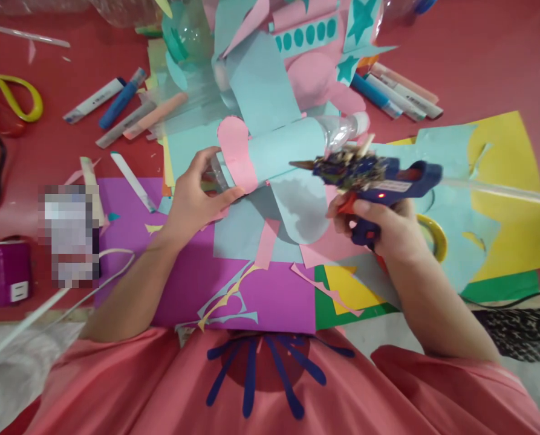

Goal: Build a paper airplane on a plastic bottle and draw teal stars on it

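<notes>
Light-blue paper wrapped round a plastic bottle [288,145], lying on paper sheets back from middle of the red table's [469,60] near edge. Long axis L-R, base at L, white cap [362,122] at R & slightly farther back. Clasped at base end w/ L hand [195,202], thumb on near side, fingers curled round far side, beside pink paper piece [237,154]. R hand [394,226] wrapped round handle of blue glue gun [383,175], w/ finger at orange trigger [348,203]; can't tell how far squeezed. Nozzle [302,164] pointing L, at or over bottle's near side, btwn pink piece & neck; can't tell re: contact. L hand nearer bottle, R hand off near side of neck end. Just below nozzle, pale-blue rounded flap [300,208] toward near edge.
</notes>
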Available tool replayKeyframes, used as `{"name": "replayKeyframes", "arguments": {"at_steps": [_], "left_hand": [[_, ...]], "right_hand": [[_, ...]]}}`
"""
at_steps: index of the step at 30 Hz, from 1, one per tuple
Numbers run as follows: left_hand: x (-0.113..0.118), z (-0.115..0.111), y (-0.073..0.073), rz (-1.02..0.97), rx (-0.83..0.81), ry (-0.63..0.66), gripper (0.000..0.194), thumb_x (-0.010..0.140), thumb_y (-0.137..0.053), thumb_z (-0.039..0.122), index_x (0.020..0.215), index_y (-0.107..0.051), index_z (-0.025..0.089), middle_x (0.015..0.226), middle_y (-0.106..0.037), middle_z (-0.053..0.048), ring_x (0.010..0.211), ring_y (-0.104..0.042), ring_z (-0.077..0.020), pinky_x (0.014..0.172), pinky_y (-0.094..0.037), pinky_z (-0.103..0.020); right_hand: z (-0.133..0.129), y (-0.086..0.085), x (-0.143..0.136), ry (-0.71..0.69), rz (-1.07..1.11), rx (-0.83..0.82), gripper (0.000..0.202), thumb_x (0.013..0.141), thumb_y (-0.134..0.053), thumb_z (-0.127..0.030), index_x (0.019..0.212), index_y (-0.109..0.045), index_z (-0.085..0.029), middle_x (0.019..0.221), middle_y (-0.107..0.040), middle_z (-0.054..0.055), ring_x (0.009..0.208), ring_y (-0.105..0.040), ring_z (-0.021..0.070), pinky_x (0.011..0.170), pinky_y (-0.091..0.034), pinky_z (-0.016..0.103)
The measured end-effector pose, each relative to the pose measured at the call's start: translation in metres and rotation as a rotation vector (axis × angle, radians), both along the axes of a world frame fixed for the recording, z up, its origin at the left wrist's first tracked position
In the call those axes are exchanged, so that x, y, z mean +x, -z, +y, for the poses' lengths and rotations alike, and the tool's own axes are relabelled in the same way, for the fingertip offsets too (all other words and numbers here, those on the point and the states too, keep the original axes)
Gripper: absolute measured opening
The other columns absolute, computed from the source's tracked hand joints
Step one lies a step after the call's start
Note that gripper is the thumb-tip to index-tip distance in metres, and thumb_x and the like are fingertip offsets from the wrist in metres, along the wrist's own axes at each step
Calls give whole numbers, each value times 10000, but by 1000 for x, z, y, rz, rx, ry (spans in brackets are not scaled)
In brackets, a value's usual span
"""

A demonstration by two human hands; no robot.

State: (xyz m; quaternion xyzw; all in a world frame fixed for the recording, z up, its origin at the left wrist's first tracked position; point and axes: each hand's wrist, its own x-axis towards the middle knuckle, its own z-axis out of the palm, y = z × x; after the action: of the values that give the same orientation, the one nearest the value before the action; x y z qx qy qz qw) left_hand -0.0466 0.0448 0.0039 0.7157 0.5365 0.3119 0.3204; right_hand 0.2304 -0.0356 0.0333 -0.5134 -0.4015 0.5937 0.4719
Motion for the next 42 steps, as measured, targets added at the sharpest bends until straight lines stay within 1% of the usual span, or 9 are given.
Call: {"name": "replayKeyframes", "arguments": {"at_steps": [2, 4, 8, 13, 19, 25, 29, 36, 42], "left_hand": [[0, 0, -3, 47, -43, 41, 847, 639, -581, 878, 1187, -542, 233, 1010, -682, -27, 837, -656, -213, 734, -577, -353], [1, 0, -5, 87, -48, 45, 920, 618, -524, 926, 1200, -530, 214, 990, -679, -44, 818, -650, -220, 711, -573, -364], [5, -2, -8, 130, -6, 25, 942, 608, -465, 960, 1170, -544, 208, 924, -668, -36, 753, -640, -199, 668, -570, -361], [7, -3, -10, 162, -35, 14, 958, 571, -455, 981, 1154, -552, 227, 870, -663, -25, 672, -627, -188, 593, -551, -341], [6, -5, -8, 122, -59, 18, 905, 595, -526, 938, 1173, -541, 241, 967, -670, -29, 752, -665, -200, 629, -564, -311], [6, -5, -8, 119, -54, 18, 880, 610, -538, 922, 1162, -546, 237, 945, -677, -12, 721, -680, -190, 627, -578, -307], [7, -4, -10, 123, -19, 18, 924, 587, -526, 939, 1141, -565, 201, 942, -681, -33, 781, -679, -205, 709, -595, -334], [7, -5, -11, 152, -14, 21, 939, 598, -486, 952, 1155, -562, 200, 945, -675, -30, 766, -659, -181, 707, -594, -337], [7, -4, -9, 166, -17, -12, 922, 578, -520, 950, 1131, -577, 215, 898, -685, -18, 668, -624, -165, 574, -569, -311]], "right_hand": [[-2, 3, -7, -57, -85, -7, 209, 761, -728, -387, 705, -707, -187, 630, -681, 20, 488, -565, 105, 449, -444, 237], [-2, 5, -12, -80, -163, -18, 223, 766, -721, -389, 664, -690, -192, 580, -648, 8, 481, -551, 107, 463, -453, 246], [-3, 7, -20, -34, -260, -34, 270, 760, -717, -432, 629, -659, -203, 539, -605, -1, 478, -539, 117, 466, -458, 258], [-4, 10, -24, -7, -254, -18, 327, 746, -719, -468, 589, -620, -199, 557, -600, -2, 468, -519, 102, 471, -462, 256], [-5, 11, -23, 45, -310, -51, 361, 734, -711, -495, 561, -604, -198, 538, -579, 4, 464, -500, 106, 444, -439, 254], [-3, 9, -24, 0, -293, -56, 378, 738, -703, -513, 564, -590, -197, 527, -576, 10, 461, -496, 112, 471, -449, 276], [-2, 7, -25, 15, -310, -80, 402, 720, -700, -537, 550, -570, -197, 515, -565, 7, 458, -487, 111, 462, -432, 273], [-2, 9, -24, 34, -349, -123, 417, 708, -682, -551, 523, -555, -200, 493, -532, 3, 454, -477, 109, 474, -427, 282], [-1, 9, -23, 64, -346, -85, 404, 737, -693, -523, 512, -547, -220, 488, -520, -3, 442, -447, 107, 437, -435, 275]]}}
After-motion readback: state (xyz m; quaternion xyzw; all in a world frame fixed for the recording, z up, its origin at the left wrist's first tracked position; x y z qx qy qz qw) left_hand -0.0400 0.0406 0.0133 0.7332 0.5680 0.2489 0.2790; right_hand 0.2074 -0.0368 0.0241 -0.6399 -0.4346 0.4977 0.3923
